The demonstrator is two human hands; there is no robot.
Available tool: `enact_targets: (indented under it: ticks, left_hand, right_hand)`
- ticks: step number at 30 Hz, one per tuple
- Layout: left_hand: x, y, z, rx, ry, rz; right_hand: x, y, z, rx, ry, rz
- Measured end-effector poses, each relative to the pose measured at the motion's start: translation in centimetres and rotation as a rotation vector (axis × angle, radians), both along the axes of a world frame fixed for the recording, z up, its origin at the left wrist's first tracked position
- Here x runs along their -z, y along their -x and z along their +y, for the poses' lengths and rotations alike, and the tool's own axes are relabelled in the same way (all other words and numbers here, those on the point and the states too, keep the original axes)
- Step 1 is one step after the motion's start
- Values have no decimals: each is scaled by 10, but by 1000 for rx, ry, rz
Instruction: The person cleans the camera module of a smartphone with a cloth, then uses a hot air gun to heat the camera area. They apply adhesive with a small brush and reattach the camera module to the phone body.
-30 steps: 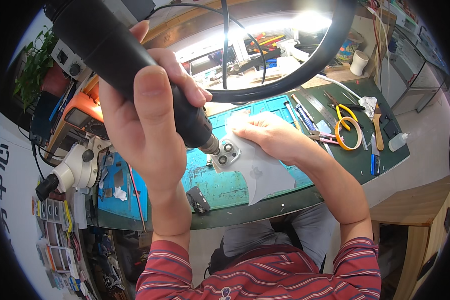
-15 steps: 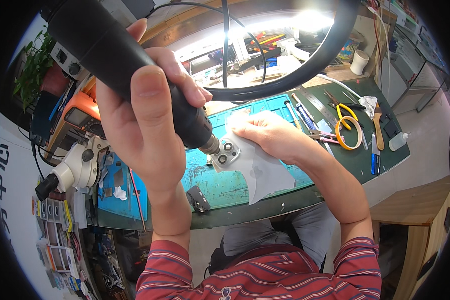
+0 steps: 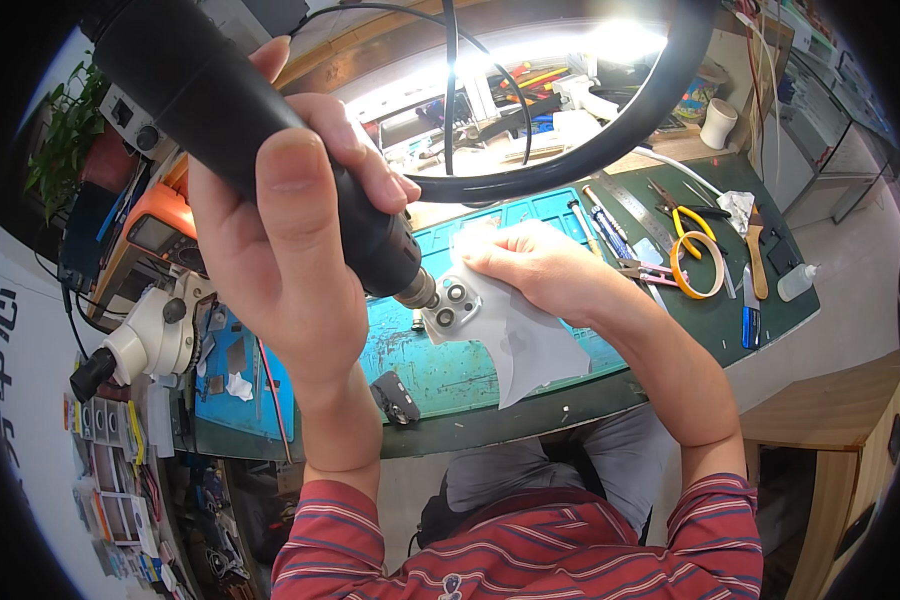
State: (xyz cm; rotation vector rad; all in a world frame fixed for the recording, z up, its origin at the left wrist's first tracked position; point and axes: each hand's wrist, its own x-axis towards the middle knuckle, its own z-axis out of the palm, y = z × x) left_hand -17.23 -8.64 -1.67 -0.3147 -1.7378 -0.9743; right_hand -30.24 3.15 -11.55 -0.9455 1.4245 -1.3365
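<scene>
My left hand (image 3: 275, 235) is wrapped round a black hot air gun (image 3: 235, 110) with its metal nozzle slanting down to the right. The nozzle tip is close to the camera lenses (image 3: 455, 300) of a pale grey phone back cover (image 3: 540, 350); whether they touch, I cannot tell. This cover has a jagged lower edge, as if broken. My right hand (image 3: 530, 262) pinches the cover at its top, holding it tilted above the blue work mat (image 3: 400, 345). A small dark part with round lenses (image 3: 396, 398) lies near the bench's front edge.
A thick black hose (image 3: 570, 175) loops across the far side. To the right lie yellow-handled pliers (image 3: 688, 225), a tape roll (image 3: 698, 265), a brush (image 3: 757, 255) and a small bottle (image 3: 797, 283). On the left stand a white microscope (image 3: 155, 335) and an orange multimeter (image 3: 165, 225).
My left hand and the hot air gun have shifted very slightly to the left. My right hand and the back cover look almost unmoved.
</scene>
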Motion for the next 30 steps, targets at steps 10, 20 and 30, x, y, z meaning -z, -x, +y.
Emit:
enact_targets:
  ticks: [10,20,30]
  left_hand:
    - [0,-1,-3,8,-17,-3]
    - [-1,0,-2,5,1,-20]
    - [0,0,-3,0,-16,-4]
  right_hand:
    - [-1,1,0,-16,10,7]
    - [4,3,-2,-56,38,12]
    - [3,4,-2,-55,31,32]
